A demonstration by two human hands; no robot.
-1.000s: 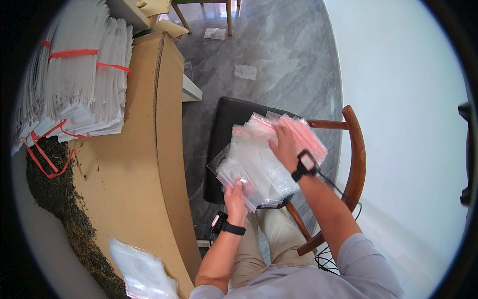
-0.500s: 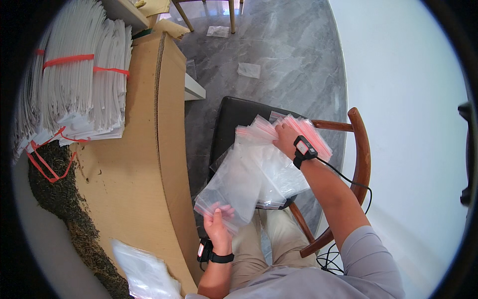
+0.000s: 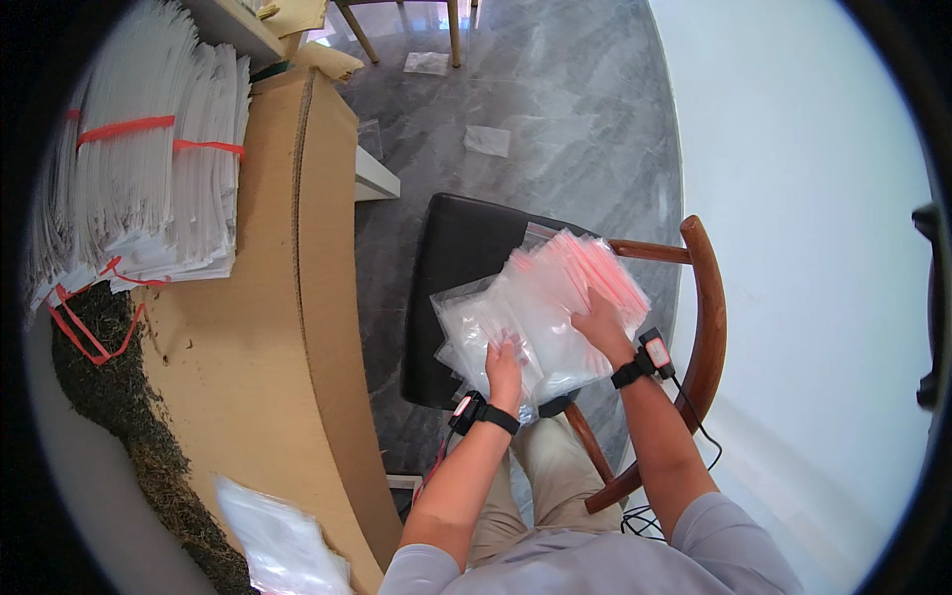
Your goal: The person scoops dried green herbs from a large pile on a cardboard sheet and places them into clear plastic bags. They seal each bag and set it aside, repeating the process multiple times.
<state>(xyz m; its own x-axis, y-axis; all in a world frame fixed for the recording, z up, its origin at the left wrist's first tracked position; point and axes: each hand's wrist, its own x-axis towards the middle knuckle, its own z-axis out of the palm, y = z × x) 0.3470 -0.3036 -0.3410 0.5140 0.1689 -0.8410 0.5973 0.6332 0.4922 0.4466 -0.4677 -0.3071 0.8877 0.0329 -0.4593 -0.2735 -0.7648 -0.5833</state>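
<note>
A pile of clear zip bags [image 3: 555, 327] with red-pink closure strips lies fanned over a black chair seat [image 3: 448, 233]. My left hand [image 3: 504, 377] is closed on the zip bags at the pile's near left, with the thumb on top and the other fingers seen faintly through the plastic. On the right side of the pile, below the red strips, rests my right hand [image 3: 603, 327]. Its thumb and forefinger are spread over the bags; the remaining fingers are partly hidden. Each wrist wears a black strap with a small device.
The chair's curved wooden back [image 3: 706, 317] stands close to my right forearm, near a white wall [image 3: 803, 248]. Left is a large cardboard box [image 3: 238, 327] bearing bundled white sheets [image 3: 149, 149] and more clear bags [image 3: 283, 540]. Plastic pieces [image 3: 487, 141] lie on the grey floor.
My left hand has moved up and right, bringing its bags over the seat against the pile. My right hand has slid down off the red strips toward me.
</note>
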